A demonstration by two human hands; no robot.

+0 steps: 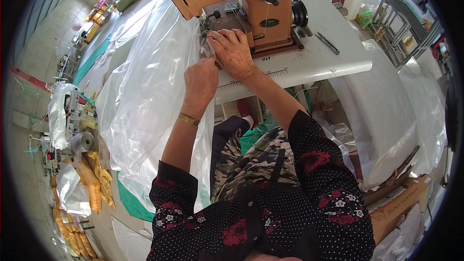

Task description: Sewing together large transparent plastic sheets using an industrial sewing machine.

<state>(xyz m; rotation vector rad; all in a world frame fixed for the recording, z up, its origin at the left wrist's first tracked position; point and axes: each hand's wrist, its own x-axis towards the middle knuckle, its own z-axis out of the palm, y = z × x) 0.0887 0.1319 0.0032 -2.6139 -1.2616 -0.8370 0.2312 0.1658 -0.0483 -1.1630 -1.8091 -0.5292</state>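
An orange-brown sewing machine point(261, 0) stands on a pale table point(328, 60) in front of me. Clear plastic sheeting point(150, 72) runs up to its needle area and hangs down over the table's left side. My left hand point(201, 78) is closed on the edge of this sheeting, just short of the presser foot. Beside it my right hand point(231, 52) lies bent over the sheeting at the machine's bed, with its fingertips turned down. What is under the right fingers is mostly hidden.
Small black thread snips point(327, 43) lie on the table right of the machine. A cardboard box point(401, 208) stands at lower right, near more white sheeting point(382, 116). Metal racks point(406, 24) stand at far right. Yellow bundles point(89, 183) and a roll point(82, 142) are at left.
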